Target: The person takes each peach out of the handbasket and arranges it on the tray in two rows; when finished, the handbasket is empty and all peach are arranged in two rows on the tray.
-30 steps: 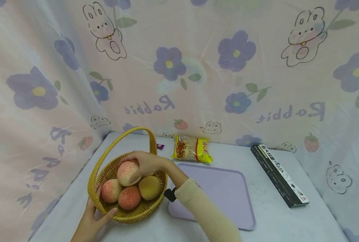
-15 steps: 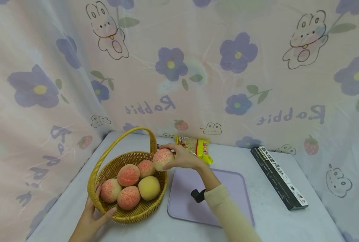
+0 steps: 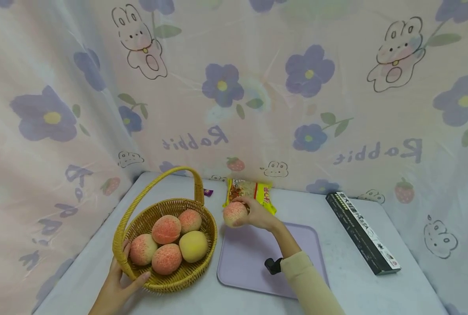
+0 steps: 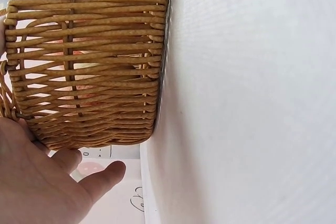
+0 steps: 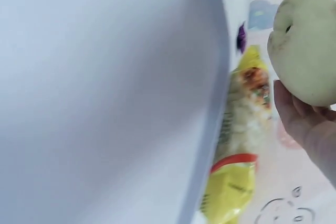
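A pink-and-cream peach (image 3: 234, 214) is held by my right hand (image 3: 258, 215) over the back left corner of the lilac tray (image 3: 246, 251). The right wrist view shows the pale underside of this peach (image 5: 307, 48), with a dimple, resting against the fingers. My left hand (image 3: 115, 282) grips the near left rim of a woven basket (image 3: 176, 286) by the foot of its handle; its thumb lies over the rim. Inside sit several pink peaches (image 3: 167, 259) and one yellow fruit (image 3: 193, 246). In the left wrist view the basket's woven side (image 4: 94, 72) stands above my left fingers.
Behind the tray lies a yellow food packet (image 3: 265, 194), partly covered by my right hand. A small purple packet (image 3: 208, 192) is beside the basket's handle. To the right lies a long black-and-white pasta box (image 3: 361, 232). A printed curtain (image 3: 257, 122) closes off the back.
My right hand has lifted the peach out of the basket and carried it right, over the tray. My left hand stays on the basket rim.
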Tool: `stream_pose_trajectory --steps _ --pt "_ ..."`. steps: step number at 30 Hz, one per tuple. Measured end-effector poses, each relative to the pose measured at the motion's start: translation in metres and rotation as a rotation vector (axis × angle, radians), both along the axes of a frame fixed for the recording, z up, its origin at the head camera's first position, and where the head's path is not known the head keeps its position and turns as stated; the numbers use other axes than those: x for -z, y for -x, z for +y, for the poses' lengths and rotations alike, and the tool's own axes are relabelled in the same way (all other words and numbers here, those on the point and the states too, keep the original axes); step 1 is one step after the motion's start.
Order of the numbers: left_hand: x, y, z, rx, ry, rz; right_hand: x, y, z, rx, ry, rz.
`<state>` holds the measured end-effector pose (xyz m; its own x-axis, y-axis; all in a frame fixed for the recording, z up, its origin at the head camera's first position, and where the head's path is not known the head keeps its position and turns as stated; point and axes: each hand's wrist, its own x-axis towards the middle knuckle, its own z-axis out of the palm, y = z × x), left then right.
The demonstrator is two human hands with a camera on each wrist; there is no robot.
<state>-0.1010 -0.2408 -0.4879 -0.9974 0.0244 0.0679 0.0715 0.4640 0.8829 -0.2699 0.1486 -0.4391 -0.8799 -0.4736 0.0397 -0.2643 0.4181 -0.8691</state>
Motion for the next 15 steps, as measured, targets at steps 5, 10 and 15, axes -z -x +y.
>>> stream_pose_trajectory --steps 5,10,15 --pt "-0.001 0.000 -0.001 -0.009 0.016 -0.038 0.017 0.001 0.004 0.047 -0.048 -0.004" --pt "-0.001 0.001 0.000 -0.011 0.018 -0.047 0.026 0.001 0.005 0.035 -0.042 -0.010" --pt "0.002 0.003 -0.001 -0.001 0.031 0.012 0.029 0.001 0.007 0.018 -0.040 -0.027"
